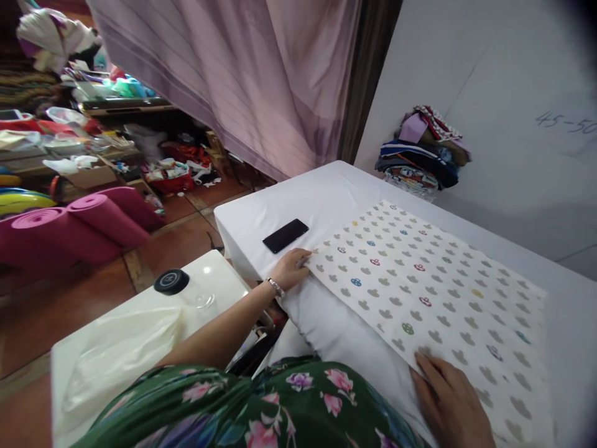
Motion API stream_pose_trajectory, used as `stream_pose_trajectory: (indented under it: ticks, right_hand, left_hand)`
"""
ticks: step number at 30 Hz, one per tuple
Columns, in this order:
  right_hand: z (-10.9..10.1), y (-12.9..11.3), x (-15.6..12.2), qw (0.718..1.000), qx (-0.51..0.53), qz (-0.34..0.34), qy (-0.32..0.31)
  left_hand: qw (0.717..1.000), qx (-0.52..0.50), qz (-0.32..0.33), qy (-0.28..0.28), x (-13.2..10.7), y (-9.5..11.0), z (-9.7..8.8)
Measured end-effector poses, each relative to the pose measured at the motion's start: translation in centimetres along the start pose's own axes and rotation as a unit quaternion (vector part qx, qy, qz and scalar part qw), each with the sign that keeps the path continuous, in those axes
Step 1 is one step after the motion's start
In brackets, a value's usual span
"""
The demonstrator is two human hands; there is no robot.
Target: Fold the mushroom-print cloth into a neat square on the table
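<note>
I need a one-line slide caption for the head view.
Left hand and right hand rest on a patterned cloth on a white table, black phone nearby.

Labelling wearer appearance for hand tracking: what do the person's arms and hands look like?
No gloves on left hand or right hand; no rings visible. Slim metallic wristband on the left wrist. Left forearm unsleeved; dark green garment with pink and purple flowers starts higher up.

A black phone lies on the white table (folded clothes behind)
</note>
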State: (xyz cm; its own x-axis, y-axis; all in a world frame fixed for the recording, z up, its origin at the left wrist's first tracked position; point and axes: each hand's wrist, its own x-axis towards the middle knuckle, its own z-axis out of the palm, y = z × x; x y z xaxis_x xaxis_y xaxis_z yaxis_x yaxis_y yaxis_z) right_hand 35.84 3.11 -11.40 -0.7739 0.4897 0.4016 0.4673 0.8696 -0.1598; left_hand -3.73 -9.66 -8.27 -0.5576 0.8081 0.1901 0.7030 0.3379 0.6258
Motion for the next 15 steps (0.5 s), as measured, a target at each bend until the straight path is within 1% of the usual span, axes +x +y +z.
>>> stream_pose_trajectory:
  ticks: [5, 11, 15]
  right_hand:
    - [0.2, 0.2, 0.0, 1.000, 0.000, -0.005, 0.002]
    - [0.3, 0.2, 0.2, 1.000, -0.016, -0.011, 0.001]
    - [0.4, 0.4, 0.1, 1.000, -0.016, -0.009, 0.006]
  left_hand:
    - [0.998, 0.055, 0.007, 0.003, -0.2, 0.8, 0.1]
    - [0.996, 0.071, -0.034, 0.033, 0.4, 1.1, 0.7]
    - [0.992, 0.115, -0.036, 0.026, 0.9, 1.3, 0.8]
